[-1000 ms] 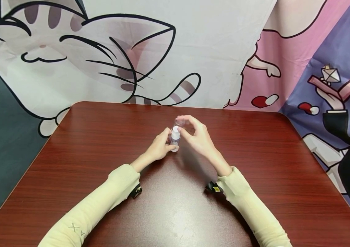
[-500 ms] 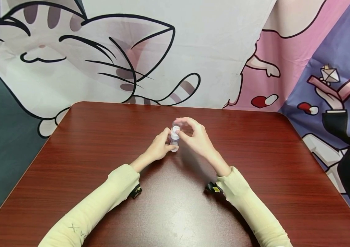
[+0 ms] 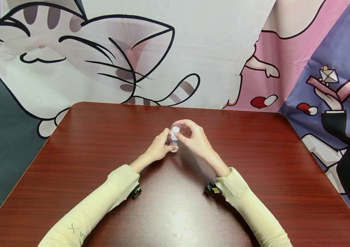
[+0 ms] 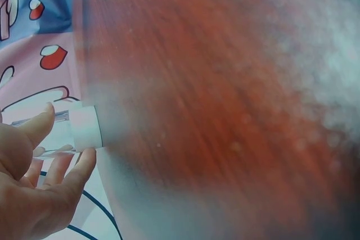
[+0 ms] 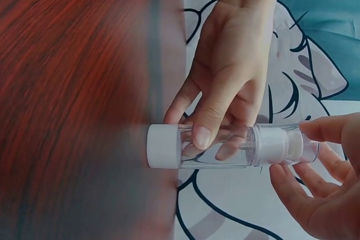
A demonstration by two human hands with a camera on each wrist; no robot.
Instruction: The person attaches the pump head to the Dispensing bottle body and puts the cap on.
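Observation:
A small clear pump bottle with a white pump head and a white base stands upright near the far middle of the table. My left hand grips its clear body, thumb on the near side and fingers behind, as the right wrist view also shows. Over the pump sits a clear cap, which my right hand pinches between thumb and fingers. The cap's lower rim is right at the bottle's collar. In the left wrist view, the white base lies beyond my left fingertips.
The brown wood-grain table reaches from my sleeves to its rounded far edge. Behind it hangs a cloth printed with a cartoon cat. Small black devices are strapped at both wrists.
My right hand has lowered the clear cap from above and slightly behind the pump head down over it. The left hand has kept its grip on the bottle in place.

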